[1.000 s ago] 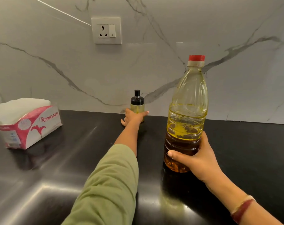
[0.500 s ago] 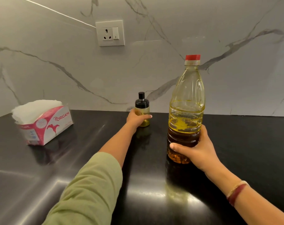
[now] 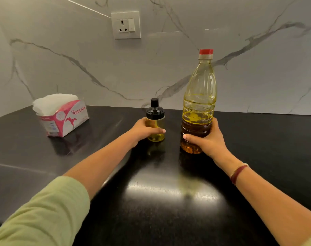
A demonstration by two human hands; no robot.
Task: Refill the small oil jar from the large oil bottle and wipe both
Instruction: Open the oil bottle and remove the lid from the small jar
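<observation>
A small glass oil jar (image 3: 155,121) with a black lid stands upright on the black countertop (image 3: 169,192), holding a little yellow oil. My left hand (image 3: 142,129) grips its body from the left, thumb across the front. To its right stands the large plastic oil bottle (image 3: 199,96) with a red cap, roughly half full of yellow-brown oil. My right hand (image 3: 207,139) is wrapped round the bottle's lower part. Both containers are capped and rest on the counter.
A pink and white tissue pack (image 3: 62,115) with white tissues sticking out sits at the back left. A marble wall with a socket plate (image 3: 125,25) rises behind the counter. A red bangle is on my right wrist.
My left hand has drawn the small jar toward me, away from the wall, until it stands beside the large bottle. The right hand stays on the bottle.
</observation>
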